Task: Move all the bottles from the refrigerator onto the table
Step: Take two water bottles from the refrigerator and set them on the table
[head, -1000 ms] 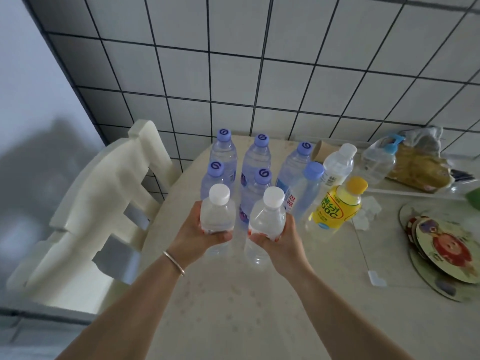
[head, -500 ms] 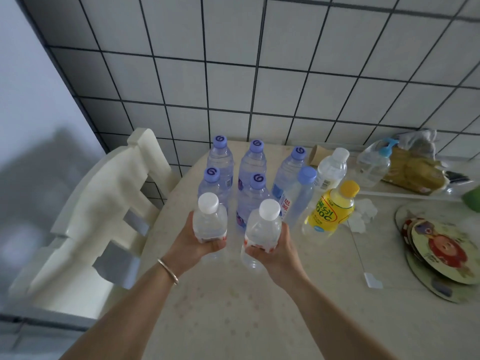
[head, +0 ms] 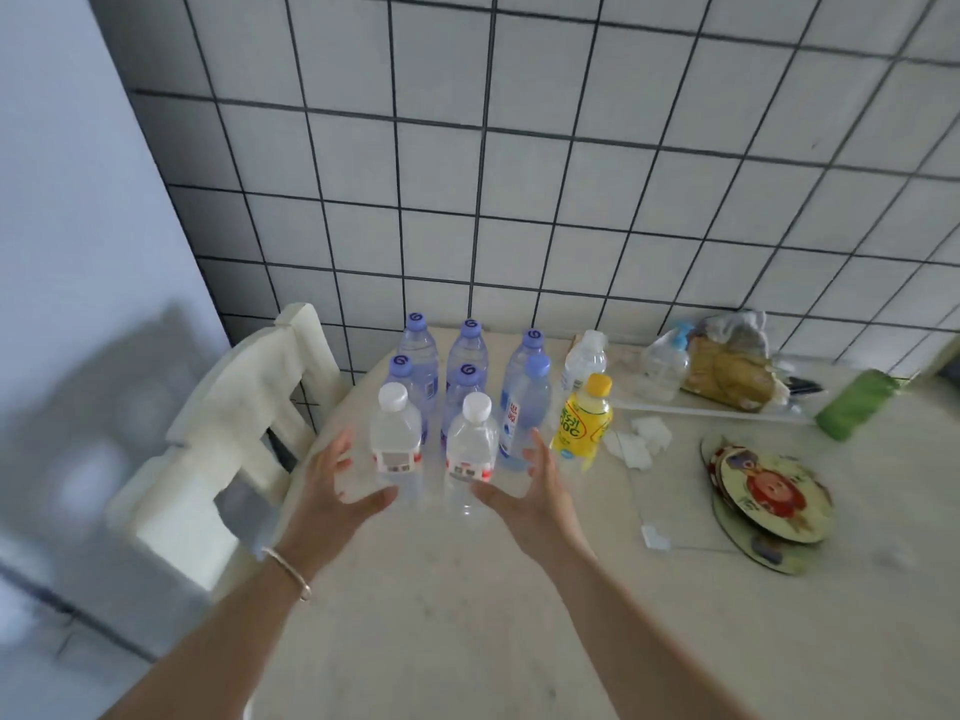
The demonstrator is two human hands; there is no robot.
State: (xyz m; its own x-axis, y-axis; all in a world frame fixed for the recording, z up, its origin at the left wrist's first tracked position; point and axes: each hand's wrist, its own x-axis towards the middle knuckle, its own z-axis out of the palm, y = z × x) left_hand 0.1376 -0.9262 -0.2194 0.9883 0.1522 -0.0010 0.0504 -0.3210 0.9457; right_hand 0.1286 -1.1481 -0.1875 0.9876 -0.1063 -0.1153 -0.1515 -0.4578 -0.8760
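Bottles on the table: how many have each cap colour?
Purple caps: 6
White caps: 3
Yellow cap: 1
Blue cap: 1
Total: 11

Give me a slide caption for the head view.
Open hands flank two white-capped bottles standing on the table.

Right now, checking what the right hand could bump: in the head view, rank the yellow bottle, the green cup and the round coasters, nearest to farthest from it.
1. yellow bottle, just right of the right hand.
2. round coasters, farther right.
3. green cup, far right, toward the wall.
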